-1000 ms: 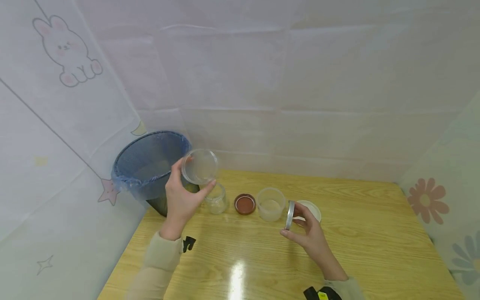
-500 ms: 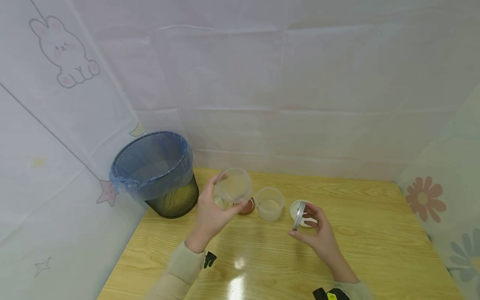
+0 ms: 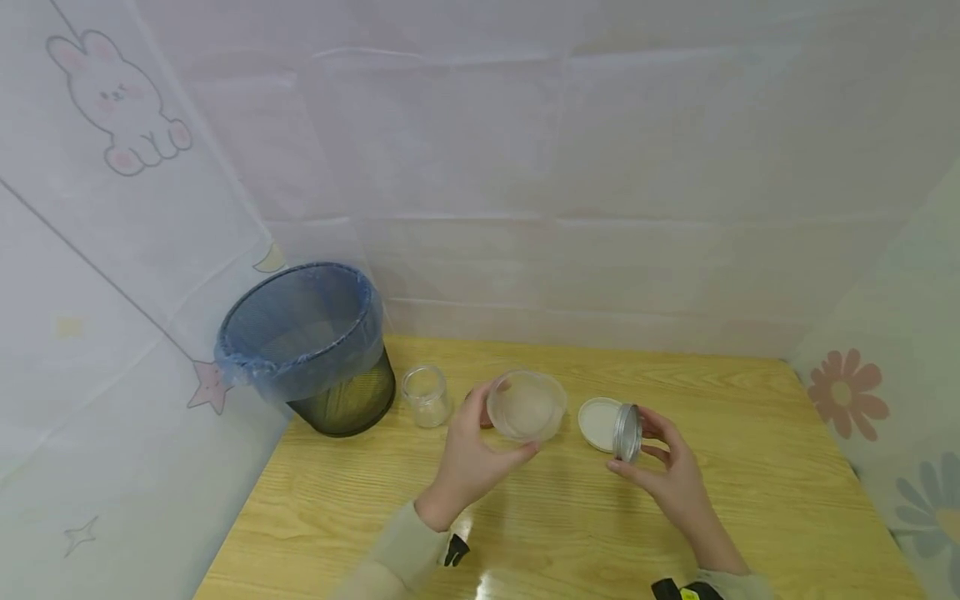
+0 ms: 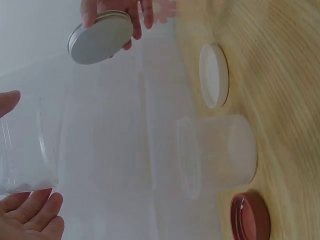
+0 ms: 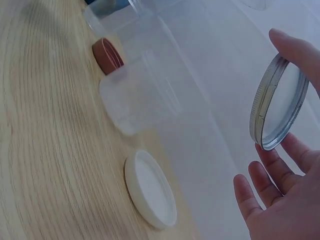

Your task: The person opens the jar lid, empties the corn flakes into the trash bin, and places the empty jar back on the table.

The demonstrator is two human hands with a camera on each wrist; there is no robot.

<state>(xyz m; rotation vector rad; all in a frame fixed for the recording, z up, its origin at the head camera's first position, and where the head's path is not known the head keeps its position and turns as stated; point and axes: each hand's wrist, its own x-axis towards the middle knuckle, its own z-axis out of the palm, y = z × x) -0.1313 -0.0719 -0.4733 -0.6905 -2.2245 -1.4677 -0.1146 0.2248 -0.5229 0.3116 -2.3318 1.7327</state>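
My left hand grips a clear plastic jar between thumb and fingers, raised above the table. In my right hand, thumb and fingertips pinch a silver metal screw lid by its rim, tilted on edge. Jar and lid are apart. Below them on the table stand a frosted plastic tub and a white lid, which lies flat beside it. A red-brown lid sits by the tub, mostly hidden behind my left hand in the head view.
An uncovered clear glass jar stands left of my left hand. Farther left is a black mesh bin with a blue liner. A pale printed sheet backs the wooden table.
My left hand has carried the clear jar rightward and down from near the bin, uncovering the glass jar. My right hand has moved slightly right and turned the metal lid.
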